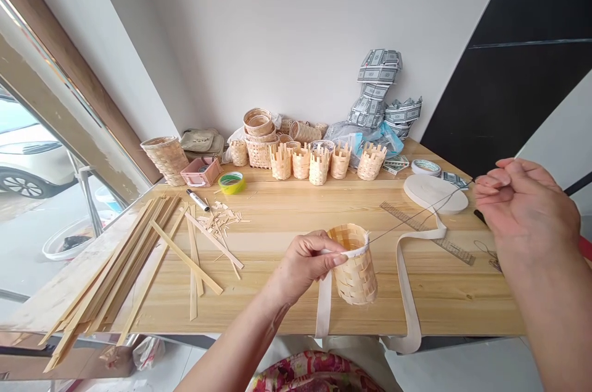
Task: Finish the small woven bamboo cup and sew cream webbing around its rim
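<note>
My left hand [311, 261] pinches the rim of a small woven wood-strip basket [356, 281], which hangs slightly tilted above the table. A white fabric tape [357, 251] lies along the basket's rim, under my thumb, and a loose length of tape [324, 306] drops below that hand. From the rim a dark thread [398, 225] stretches tight up to the right. At its far end my right hand [527, 198] is closed with the thread in its fingers; whether a needle is there too I cannot make out.
A roll of white tape [437, 193] trails over a ruler [453, 250] and off the front edge. Wood strips [124, 262] cover the table's left side, near scraps [226, 216] and a marker [198, 200]. Several unfinished baskets [319, 167] stand along the back.
</note>
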`<state>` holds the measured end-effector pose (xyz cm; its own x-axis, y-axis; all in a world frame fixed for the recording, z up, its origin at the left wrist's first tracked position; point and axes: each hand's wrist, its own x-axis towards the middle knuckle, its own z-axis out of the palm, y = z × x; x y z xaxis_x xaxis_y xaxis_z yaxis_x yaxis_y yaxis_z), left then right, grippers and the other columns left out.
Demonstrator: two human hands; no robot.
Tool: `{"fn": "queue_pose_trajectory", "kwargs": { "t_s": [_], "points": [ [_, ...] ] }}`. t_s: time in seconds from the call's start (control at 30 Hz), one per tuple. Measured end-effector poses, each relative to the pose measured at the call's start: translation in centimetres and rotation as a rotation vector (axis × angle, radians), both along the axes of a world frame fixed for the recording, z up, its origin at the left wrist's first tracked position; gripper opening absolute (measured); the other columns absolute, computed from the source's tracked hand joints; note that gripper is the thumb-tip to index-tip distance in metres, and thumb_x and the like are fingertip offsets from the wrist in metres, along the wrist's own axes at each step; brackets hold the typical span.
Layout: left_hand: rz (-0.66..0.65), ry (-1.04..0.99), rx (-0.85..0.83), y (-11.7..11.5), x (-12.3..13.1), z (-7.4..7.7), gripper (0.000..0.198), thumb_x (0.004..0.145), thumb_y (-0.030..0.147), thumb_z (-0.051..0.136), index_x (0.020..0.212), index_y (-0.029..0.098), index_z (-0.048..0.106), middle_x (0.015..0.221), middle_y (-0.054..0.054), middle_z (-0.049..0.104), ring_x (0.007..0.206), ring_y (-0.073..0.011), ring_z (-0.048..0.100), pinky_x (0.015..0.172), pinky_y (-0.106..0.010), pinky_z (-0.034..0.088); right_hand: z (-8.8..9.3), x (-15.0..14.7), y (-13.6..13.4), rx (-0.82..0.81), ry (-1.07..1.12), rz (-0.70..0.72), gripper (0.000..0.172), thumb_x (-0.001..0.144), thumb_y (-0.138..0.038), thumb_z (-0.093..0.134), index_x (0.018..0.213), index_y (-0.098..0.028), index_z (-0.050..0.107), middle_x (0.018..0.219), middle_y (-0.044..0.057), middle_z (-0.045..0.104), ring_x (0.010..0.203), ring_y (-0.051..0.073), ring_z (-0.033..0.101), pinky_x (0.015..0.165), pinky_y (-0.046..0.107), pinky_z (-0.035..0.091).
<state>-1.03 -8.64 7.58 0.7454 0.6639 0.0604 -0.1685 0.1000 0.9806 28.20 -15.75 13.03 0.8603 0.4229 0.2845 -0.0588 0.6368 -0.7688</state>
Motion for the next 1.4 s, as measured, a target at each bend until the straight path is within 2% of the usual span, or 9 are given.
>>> {"fn": "queue_pose_trajectory", "kwargs": {
  "t_s": [0.13, 0.27, 0.37, 0.47, 0.53, 0.73, 1.0, 1.23, 1.4],
  "points": [
    [0.013, 0.004, 0.182, 0.1, -0.1, 0.0, 0.019, 0.070, 0.031, 0.066, 0.071, 0.013, 0.069, 0.061, 0.000, 0.046, 0.052, -0.0068, 0.042, 0.045, -0.018, 0.031, 0.1, -0.1, 0.1, 0.001, -0.045, -0.017, 0.018, 0.073, 0.002, 0.046, 0.067, -0.011, 0.056, 0.051, -0.002, 0.042, 0.049, 0.006, 0.041, 0.042, 0.014, 0.034],
    [0.039, 0.038, 0.671, 0.0, -0.6, 0.6, 0.018, 0.081, 0.024, 0.053, 0.084, 0.015, 0.068, 0.074, -0.005, 0.057, 0.070, -0.0132, 0.054, 0.062, -0.022, 0.043, 1.1, -2.9, -0.2, 0.012, -0.321, -0.140, 0.017, 0.072, -0.001, 0.048, 0.068, -0.014, 0.059, 0.051, -0.002, 0.046, 0.047, 0.008, 0.044, 0.044, 0.020, 0.036],
    [0.105, 0.136, 1.103, -0.2, -1.1, 1.1, 0.021, 0.085, 0.018, 0.045, 0.092, 0.017, 0.064, 0.075, -0.005, 0.059, 0.067, -0.0116, 0.054, 0.060, -0.021, 0.042, 1.9, -6.5, -1.3, -0.149, -0.763, -0.105, 0.016, 0.075, -0.006, 0.052, 0.077, -0.019, 0.063, 0.057, -0.001, 0.052, 0.050, 0.011, 0.048, 0.048, 0.026, 0.039],
    [0.187, 0.224, 1.431, -0.3, -1.8, 1.5, 0.019, 0.085, 0.014, 0.043, 0.092, 0.014, 0.060, 0.069, -0.003, 0.056, 0.057, -0.0097, 0.049, 0.050, -0.020, 0.037, 2.2, -9.7, -2.5, -0.307, -1.409, 0.152, 0.025, 0.078, -0.008, 0.052, 0.095, -0.024, 0.061, 0.074, 0.001, 0.058, 0.064, 0.013, 0.054, 0.058, 0.026, 0.042],
    [0.190, 0.236, 1.558, -0.3, -2.2, 1.6, 0.017, 0.085, 0.010, 0.042, 0.088, 0.012, 0.058, 0.067, -0.002, 0.055, 0.055, -0.0095, 0.046, 0.048, -0.021, 0.033, 2.0, -11.1, -3.0, -0.346, -1.686, 0.266, 0.028, 0.082, -0.008, 0.045, 0.101, -0.025, 0.057, 0.085, 0.002, 0.059, 0.071, 0.013, 0.055, 0.061, 0.023, 0.043],
    [0.102, 0.249, 1.638, -0.6, -3.4, 2.1, 0.018, 0.086, 0.009, 0.039, 0.086, 0.012, 0.056, 0.070, -0.002, 0.056, 0.057, -0.0098, 0.044, 0.051, -0.022, 0.033, 1.2, -12.3, -2.8, -0.501, -1.827, 0.318, 0.026, 0.086, -0.012, 0.034, 0.087, -0.022, 0.058, 0.076, 0.001, 0.053, 0.061, 0.010, 0.049, 0.053, 0.021, 0.036],
    [0.095, 0.226, 1.631, -0.7, -3.6, 2.2, 0.021, 0.088, 0.010, 0.035, 0.084, 0.012, 0.055, 0.070, -0.003, 0.055, 0.060, -0.0095, 0.047, 0.052, -0.021, 0.036, 0.4, -13.1, -2.4, -0.638, -1.618, 0.406, 0.024, 0.086, -0.023, 0.044, 0.062, -0.021, 0.048, 0.057, -0.003, 0.043, 0.050, 0.009, 0.040, 0.046, 0.023, 0.029],
    [0.093, 0.238, 1.631, -0.5, -3.5, 1.9, 0.019, 0.087, 0.009, 0.036, 0.084, 0.012, 0.055, 0.070, -0.002, 0.055, 0.059, -0.0095, 0.047, 0.051, -0.021, 0.036, 0.4, -12.9, -2.2, -0.653, -1.722, 0.446, 0.023, 0.085, -0.017, 0.040, 0.064, -0.020, 0.048, 0.062, -0.003, 0.043, 0.054, 0.009, 0.042, 0.048, 0.023, 0.028],
    [0.098, 0.238, 1.630, -0.4, -3.4, 1.8, 0.020, 0.087, 0.010, 0.035, 0.084, 0.013, 0.055, 0.070, -0.002, 0.055, 0.059, -0.0091, 0.047, 0.050, -0.020, 0.035, 0.4, -12.9, -2.2, -0.664, -1.827, 0.407, 0.022, 0.084, -0.012, 0.036, 0.066, -0.019, 0.048, 0.065, -0.002, 0.042, 0.054, 0.009, 0.041, 0.048, 0.022, 0.027]
  ]
}}
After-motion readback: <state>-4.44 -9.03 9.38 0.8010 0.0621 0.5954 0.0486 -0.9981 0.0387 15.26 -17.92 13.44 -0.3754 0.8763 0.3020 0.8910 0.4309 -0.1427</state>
